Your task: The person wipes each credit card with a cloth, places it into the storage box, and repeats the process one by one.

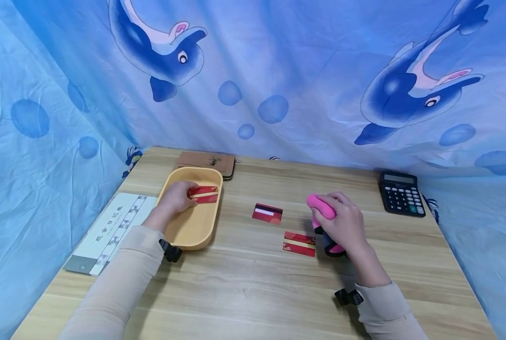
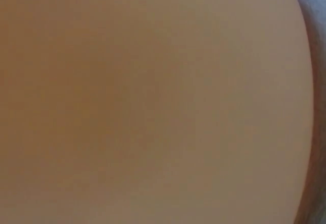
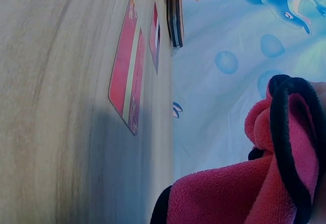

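Note:
My left hand [image 1: 178, 196] reaches into a yellow tray [image 1: 195, 241] and pinches a red card [image 1: 208, 194] with a gold stripe by its left side. Only a blurred tan surface fills the left wrist view. Over the table, my right hand [image 1: 345, 221] grips a bunched pink cloth [image 1: 321, 206] with black edging; the right wrist view shows its folds close up. Left of the cloth lies a second red card [image 1: 299, 243] with a pale gold stripe. Farther back is another red card [image 1: 267, 213], showing a dark band and a white strip.
A cash journal [image 1: 112, 226] lies left of the tray, partly behind my left forearm. Behind the tray is a brown wallet-like item [image 1: 206, 162]. At the back right of the wooden table [image 1: 244, 297] is a black calculator [image 1: 402, 193]. A blue dolphin-print curtain [image 1: 304, 71] hangs behind.

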Motion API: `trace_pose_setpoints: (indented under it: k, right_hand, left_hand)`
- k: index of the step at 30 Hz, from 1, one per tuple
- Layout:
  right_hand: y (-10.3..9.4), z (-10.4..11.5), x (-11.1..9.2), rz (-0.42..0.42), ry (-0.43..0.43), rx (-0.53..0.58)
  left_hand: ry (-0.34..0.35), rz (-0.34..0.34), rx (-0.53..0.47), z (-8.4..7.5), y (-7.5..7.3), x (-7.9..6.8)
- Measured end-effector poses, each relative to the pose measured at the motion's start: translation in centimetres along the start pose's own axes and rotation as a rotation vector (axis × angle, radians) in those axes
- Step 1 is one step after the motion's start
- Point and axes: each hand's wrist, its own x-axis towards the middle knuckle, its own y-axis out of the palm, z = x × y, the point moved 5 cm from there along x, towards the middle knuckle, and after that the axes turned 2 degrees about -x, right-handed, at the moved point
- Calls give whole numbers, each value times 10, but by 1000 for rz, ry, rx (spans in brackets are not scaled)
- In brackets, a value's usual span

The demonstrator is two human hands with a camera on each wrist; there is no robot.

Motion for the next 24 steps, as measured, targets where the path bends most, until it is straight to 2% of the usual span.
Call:
trace_pose_setpoints:
  k: [6,11,15,21,24]
  right_hand:
    - [-2,-1,0,-21,-11,-6]
    - [-4,-1,0,-29,-20,-6]
    - [-4,-2,0,-28,-21,-5]
    - [-3,-4,-2,-24,-22,1]
    - [-3,-6,-2,-25,-17,1]
  left_hand:
    - [53,24,130,-8,-1,-4]
    - [88,-1,137,-11,-5,-6]
    - [84,-68,117,-9,-9,-3]
    - [55,-222,83,-4,-19,-2]
    - [34,-250,64,-3,-22,-2]
